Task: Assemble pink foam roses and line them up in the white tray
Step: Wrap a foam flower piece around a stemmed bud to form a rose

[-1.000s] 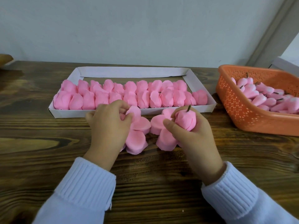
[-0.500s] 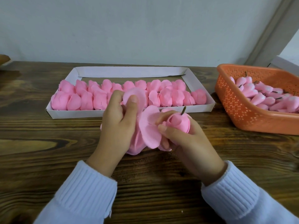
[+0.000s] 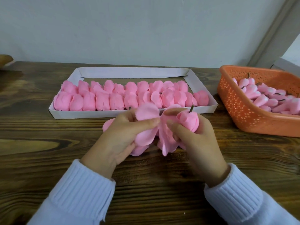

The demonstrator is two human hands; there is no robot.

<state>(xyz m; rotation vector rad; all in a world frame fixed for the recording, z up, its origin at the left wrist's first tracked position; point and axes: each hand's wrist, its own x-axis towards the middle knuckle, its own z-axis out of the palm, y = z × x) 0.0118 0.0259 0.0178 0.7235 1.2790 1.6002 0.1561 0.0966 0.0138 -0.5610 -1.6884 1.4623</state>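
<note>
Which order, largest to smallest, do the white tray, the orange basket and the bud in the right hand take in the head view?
1. white tray
2. orange basket, though the frame edge cuts it off
3. bud held by the right hand

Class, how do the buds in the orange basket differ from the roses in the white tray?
The buds are slim, pointed, pale-tipped; the roses are fuller and evenly pink. The buds lie jumbled in the orange basket with dark stems showing; the roses sit in two rows in the white tray. Both are pink foam.
</note>
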